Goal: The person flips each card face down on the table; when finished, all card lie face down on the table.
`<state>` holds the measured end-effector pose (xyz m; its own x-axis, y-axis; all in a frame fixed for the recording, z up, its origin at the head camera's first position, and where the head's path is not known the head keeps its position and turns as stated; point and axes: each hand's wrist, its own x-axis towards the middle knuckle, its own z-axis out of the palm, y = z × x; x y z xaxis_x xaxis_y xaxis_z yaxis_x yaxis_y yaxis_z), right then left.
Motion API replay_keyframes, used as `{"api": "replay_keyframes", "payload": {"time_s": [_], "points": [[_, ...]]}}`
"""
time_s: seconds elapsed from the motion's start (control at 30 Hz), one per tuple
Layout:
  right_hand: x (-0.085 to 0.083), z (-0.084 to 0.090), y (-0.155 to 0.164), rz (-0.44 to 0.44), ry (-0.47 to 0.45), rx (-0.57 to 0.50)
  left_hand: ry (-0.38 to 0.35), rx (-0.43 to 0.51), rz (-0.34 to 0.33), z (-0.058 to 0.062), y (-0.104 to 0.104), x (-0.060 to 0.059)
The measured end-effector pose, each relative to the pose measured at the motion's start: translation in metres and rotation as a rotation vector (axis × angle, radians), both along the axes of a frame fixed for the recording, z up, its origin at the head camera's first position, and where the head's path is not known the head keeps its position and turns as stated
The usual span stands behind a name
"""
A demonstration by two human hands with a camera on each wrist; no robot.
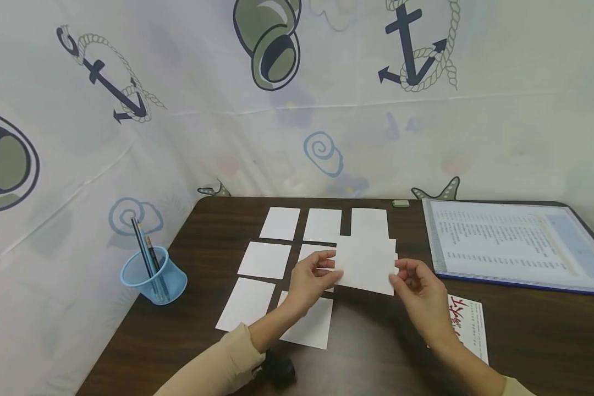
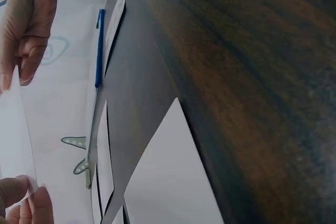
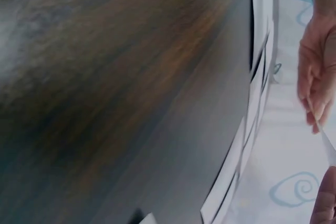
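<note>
A blank white card (image 1: 366, 267) is held up over the table between both hands. My left hand (image 1: 309, 283) pinches its left edge between thumb and fingers, and my right hand (image 1: 423, 300) grips the right edge the same way. Below and behind it, several similar white cards lie in rows, among them a back-left card (image 1: 280, 223), a middle-left card (image 1: 264, 260), a front-left card (image 1: 246, 303) and a front-middle card (image 1: 309, 324). The held card and left hand partly cover the middle row. In the left wrist view the held card (image 2: 13, 135) appears nearly edge-on.
On the left stands a light blue mesh cup (image 1: 160, 280) with pencils in it. A printed board (image 1: 505, 242) lies at the back right. Partly under the right forearm is a card with red writing (image 1: 470, 324). A small eraser-like block (image 1: 401, 203) sits at the table's back edge.
</note>
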<state>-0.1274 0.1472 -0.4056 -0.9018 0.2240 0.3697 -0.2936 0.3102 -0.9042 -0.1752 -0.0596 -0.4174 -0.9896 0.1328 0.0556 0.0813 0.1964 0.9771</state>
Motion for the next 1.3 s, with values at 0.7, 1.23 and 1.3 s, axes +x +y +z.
{"api": "replay_keyframes", "payload": {"time_s": [0.7,1.23,1.3], "points": [[0.018,-0.028,0.027,0.265,-0.519,0.117,0.069,-0.338,-0.229,-0.019,-0.016,0.037],[0.025,-0.036,0.030,0.322,-0.498,0.366,0.143,-0.533,-0.328,-0.020,-0.013,0.042],[0.025,-0.037,0.030,0.311,-0.492,0.396,0.155,-0.561,-0.334,-0.020,-0.012,0.041]]}}
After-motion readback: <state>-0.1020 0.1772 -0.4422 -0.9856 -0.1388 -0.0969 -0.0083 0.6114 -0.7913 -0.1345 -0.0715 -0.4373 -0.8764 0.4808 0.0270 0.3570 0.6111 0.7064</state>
